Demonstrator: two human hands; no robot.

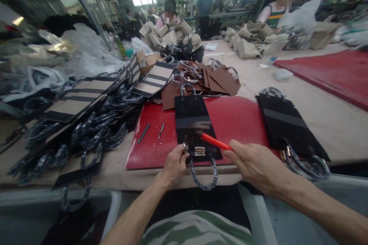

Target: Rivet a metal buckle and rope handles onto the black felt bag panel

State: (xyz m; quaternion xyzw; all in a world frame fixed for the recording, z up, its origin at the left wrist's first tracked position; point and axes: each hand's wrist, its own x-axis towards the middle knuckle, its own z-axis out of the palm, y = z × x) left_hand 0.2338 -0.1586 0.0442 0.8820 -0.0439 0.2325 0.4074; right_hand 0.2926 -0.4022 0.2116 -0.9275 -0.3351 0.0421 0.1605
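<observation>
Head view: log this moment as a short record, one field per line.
Left hand: fingers at a small shiny piece beside the black panel
Right hand: grips a red-handled tool, far end blurred
Black panel: on a red mat; metal clasp, looped handles
Mat, left part: two slim tools
Beyond mat: piled brown panels

At six o'clock the person wore a garment (198, 231) with broad, curving stripes of muted green and off-white, its upper outline rounded. Beyond it, toward twelve, lay something black; whether it was worn could not be told. The left forearm (138, 208), at seven o'clock, and the right forearm (313, 201), at four, were bare, as were the left hand (174, 164) and right hand (255, 164).
</observation>
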